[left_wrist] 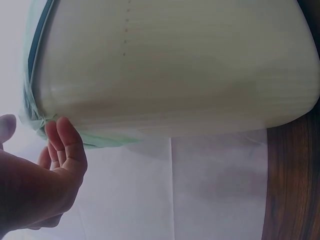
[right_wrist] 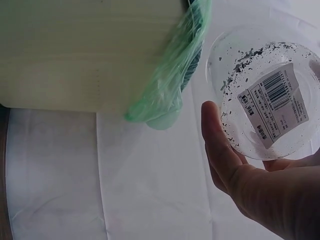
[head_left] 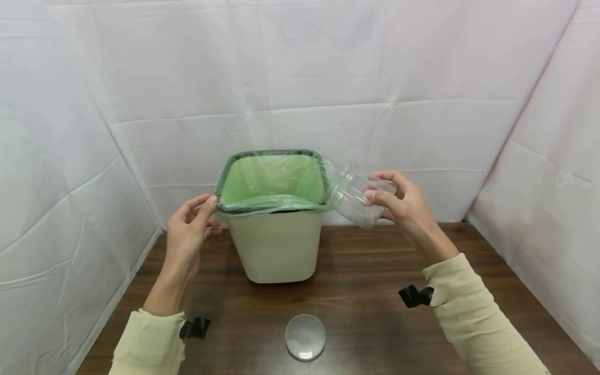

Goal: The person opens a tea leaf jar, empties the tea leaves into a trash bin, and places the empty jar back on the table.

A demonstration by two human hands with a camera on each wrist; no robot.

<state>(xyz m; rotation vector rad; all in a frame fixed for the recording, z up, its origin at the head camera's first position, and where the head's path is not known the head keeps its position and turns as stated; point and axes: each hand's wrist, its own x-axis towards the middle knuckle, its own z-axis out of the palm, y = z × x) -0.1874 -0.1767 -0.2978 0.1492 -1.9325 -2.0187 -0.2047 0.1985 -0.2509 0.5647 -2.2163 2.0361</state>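
A cream trash bin [head_left: 277,250] stands on the table, lined with a thin green bag [head_left: 276,174] folded over its dark rim. At the bin's near left corner, my left hand [head_left: 187,224] holds the bagged rim between thumb and fingers. My right hand [head_left: 405,205] grips a clear plastic jar [head_left: 358,200] right of the bin, tilted with its threaded mouth towards the bag. In the right wrist view, dark bits cling inside the jar's bottom, which bears a barcode label [right_wrist: 275,105]. The bag's loose edge [right_wrist: 162,100] hangs over the rim near the jar.
A round clear lid [head_left: 305,337] lies on the dark wooden table [head_left: 365,291], in front of the bin. White cloth walls [head_left: 300,67] enclose the back and both sides. A black wrist mount is strapped at each sleeve.
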